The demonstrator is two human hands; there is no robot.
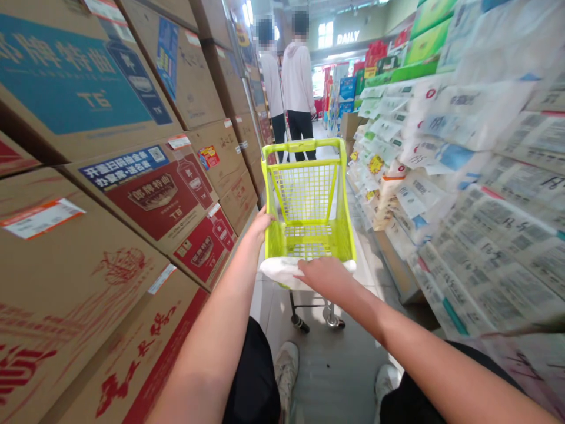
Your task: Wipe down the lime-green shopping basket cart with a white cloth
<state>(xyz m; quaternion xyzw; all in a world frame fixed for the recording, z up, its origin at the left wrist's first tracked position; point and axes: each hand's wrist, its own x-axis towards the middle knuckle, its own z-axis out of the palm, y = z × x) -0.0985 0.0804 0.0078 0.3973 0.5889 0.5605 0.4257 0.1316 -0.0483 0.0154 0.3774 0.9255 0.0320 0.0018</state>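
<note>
A lime-green shopping cart (309, 232) stands right in front of me, its basket showing nothing inside. Over its near edge lies a white cloth (281, 268). My right hand (324, 274) is closed on the cloth at the middle of that edge, pressing it against the cart. Further forward, my left hand (263, 222) holds the cart's left side, with its fingertips partly hidden behind the rim.
Stacked cardboard boxes (154, 200) wall the aisle on the left. Packs of tissue paper (441, 171) line the right, some jutting outward. Two people (298, 82) in pale tops stand ahead beyond the cart. The tiled floor (331, 377) runs between.
</note>
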